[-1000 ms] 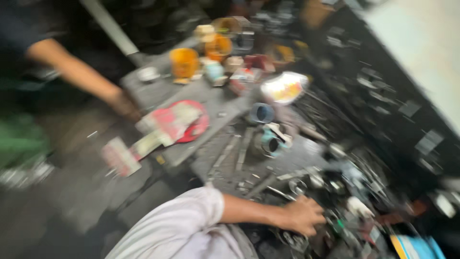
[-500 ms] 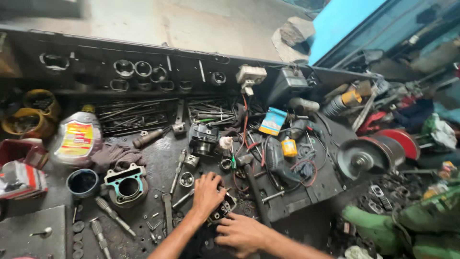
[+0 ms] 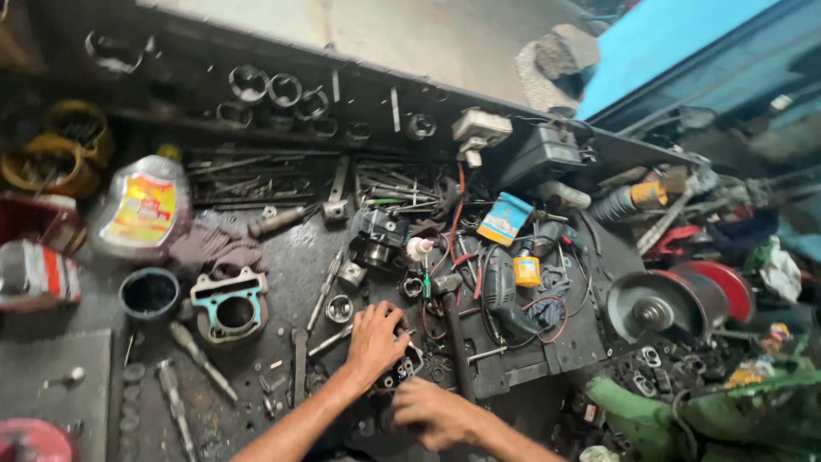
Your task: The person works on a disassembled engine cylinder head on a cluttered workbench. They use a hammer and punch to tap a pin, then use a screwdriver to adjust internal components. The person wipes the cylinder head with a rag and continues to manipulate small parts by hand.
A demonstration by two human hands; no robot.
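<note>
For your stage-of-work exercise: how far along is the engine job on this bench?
Done: a cylinder block and piston lie separate on the bench. In hand: the left hand and right hand grip a dark metal part at the front edge. Left: loose tools and parts lie scattered; nothing looks reassembled.

A teal-rimmed engine cylinder (image 3: 227, 303), a yellow-and-red-labelled clear jug (image 3: 144, 210), a small yellow bottle (image 3: 527, 270), a red disc (image 3: 723, 287).

Plastic bottle (image 3: 141, 210), perhaps grinder wheel (image 3: 657, 306)

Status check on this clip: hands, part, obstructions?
Left hand and right hand both on small metal part at bench edge. Grip unclear. Hammer and loose tools crowd close.
</note>
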